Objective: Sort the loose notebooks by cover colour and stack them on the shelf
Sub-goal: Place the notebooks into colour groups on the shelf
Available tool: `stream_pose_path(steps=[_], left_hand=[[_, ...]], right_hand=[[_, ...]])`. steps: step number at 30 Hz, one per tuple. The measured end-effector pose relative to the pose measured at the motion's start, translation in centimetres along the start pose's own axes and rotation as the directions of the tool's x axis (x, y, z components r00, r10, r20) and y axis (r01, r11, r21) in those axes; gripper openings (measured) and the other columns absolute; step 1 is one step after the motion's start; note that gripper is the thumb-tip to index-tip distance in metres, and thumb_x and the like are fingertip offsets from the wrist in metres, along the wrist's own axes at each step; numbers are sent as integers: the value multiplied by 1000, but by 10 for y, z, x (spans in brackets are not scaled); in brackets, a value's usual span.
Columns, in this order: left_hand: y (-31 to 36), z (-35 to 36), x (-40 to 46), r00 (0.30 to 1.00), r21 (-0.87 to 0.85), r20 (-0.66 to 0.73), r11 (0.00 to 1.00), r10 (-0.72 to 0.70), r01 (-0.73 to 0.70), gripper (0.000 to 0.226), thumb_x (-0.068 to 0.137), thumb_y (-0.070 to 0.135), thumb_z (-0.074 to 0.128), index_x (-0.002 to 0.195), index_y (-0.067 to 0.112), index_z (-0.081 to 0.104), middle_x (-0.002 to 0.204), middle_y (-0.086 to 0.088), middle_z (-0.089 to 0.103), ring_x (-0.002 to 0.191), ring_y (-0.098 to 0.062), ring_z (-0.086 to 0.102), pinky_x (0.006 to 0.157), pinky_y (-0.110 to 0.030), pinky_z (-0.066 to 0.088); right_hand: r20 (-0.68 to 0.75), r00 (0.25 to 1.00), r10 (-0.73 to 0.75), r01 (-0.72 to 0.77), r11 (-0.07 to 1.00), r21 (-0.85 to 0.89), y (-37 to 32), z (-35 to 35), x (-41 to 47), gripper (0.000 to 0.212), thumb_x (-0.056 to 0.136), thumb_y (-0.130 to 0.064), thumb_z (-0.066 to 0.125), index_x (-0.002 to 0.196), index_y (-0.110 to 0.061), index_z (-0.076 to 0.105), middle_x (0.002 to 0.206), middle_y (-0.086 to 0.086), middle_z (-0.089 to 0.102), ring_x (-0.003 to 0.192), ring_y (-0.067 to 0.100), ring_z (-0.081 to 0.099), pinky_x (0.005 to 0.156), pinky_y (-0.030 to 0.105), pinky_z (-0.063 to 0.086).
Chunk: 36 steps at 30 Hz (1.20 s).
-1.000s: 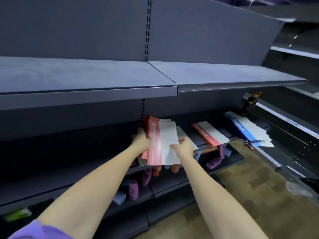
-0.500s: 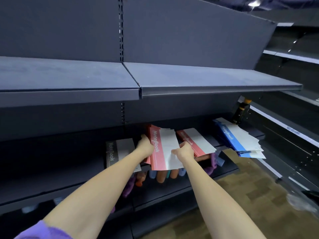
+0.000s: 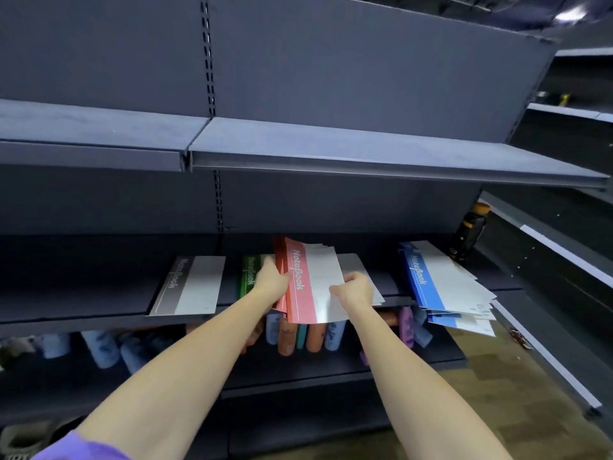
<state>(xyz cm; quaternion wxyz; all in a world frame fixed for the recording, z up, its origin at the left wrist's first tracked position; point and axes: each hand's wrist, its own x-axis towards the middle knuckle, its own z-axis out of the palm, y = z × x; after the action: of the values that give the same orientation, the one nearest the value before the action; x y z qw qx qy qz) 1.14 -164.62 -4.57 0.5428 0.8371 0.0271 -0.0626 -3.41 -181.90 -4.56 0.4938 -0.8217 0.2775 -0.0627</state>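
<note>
Both hands hold a stack of red-and-white notebooks (image 3: pixel 310 283) over the middle shelf (image 3: pixel 83 310). My left hand (image 3: pixel 270 280) grips its left spine edge and my right hand (image 3: pixel 355 290) grips its right edge. A grey notebook (image 3: pixel 190 285) lies flat on the shelf to the left. A green notebook (image 3: pixel 248 275) shows partly behind my left hand. A fanned pile of blue notebooks (image 3: pixel 444 283) lies to the right and overhangs the shelf's front. Another notebook lies under the red stack, its colour hidden.
A dark bottle with a yellow cap (image 3: pixel 469 232) stands at the shelf's right end. Several coloured bottles (image 3: pixel 298 333) lie on the lower shelf. A bare shelf (image 3: pixel 331 151) juts out above. Wood-pattern floor (image 3: pixel 514 393) lies at the lower right.
The view has swung left, bringing the grey and green notebooks into sight. My hands keep hold of the red stack, which now covers the red notebook that lay on the shelf.
</note>
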Motion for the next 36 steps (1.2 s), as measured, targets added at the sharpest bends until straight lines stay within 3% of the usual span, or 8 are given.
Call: stream_pose_path(steps=[5,7,11,16,22,27,34,36], left_hand=[[8,21,-10,997,-102,-75,995,-27,19,32,102,16,50,133,11,44,117,-8,60,85,-15,57,61,-24,45],[11,26,-12,994,-127,-102,992,-28,15,27,102,17,48,129,14,46,115,-8,62,87,-19,61,68,-29,51],[14,29,-13,994,-147,-113,989,-14,-3,22,100,19,51,122,20,48,102,-2,60,84,-18,62,59,-25,47],[11,26,-7,989,-172,-149,985,-23,-3,25,98,24,56,121,18,50,104,-4,64,85,-18,65,59,-25,49],[6,18,0,982,-152,-174,987,-72,45,16,102,18,47,118,19,48,103,-8,64,86,-25,66,63,-30,51],[-3,7,6,976,-51,-213,998,-36,26,12,100,22,50,112,20,49,97,-6,65,84,-26,67,67,-35,55],[-3,7,7,983,-78,-173,995,-66,54,17,103,22,47,119,17,48,102,-7,64,88,-26,65,67,-33,52],[-2,12,6,987,-59,-150,997,-61,53,22,103,22,47,124,18,48,103,-6,64,85,-23,65,63,-29,51]], right_hand=[[-22,998,-53,51,995,-85,4,-24,7,19,87,-8,66,99,-16,55,78,-9,52,67,8,48,52,25,36],[-46,997,-58,53,993,-108,7,-29,11,19,88,-8,63,100,-20,54,77,-10,50,67,9,48,53,26,35],[-95,995,-39,24,988,-152,15,-33,22,22,90,-6,56,104,-24,54,94,-1,59,80,20,55,57,28,38],[-53,998,-40,32,989,-143,29,-42,44,32,92,2,49,121,-10,56,118,11,60,92,23,52,73,34,44],[-69,994,-85,70,978,-197,37,-45,64,31,91,7,50,120,-3,53,121,17,57,95,26,53,77,35,47],[-87,992,-88,57,948,-312,48,-41,73,22,94,5,49,113,4,61,120,22,56,104,36,59,77,35,44],[-21,994,-108,88,894,-439,45,-35,79,25,93,2,51,117,3,60,130,19,46,119,33,49,85,34,44],[6,994,-105,93,855,-511,45,-33,77,30,94,-3,51,123,-1,59,135,17,44,126,33,42,95,36,42]])
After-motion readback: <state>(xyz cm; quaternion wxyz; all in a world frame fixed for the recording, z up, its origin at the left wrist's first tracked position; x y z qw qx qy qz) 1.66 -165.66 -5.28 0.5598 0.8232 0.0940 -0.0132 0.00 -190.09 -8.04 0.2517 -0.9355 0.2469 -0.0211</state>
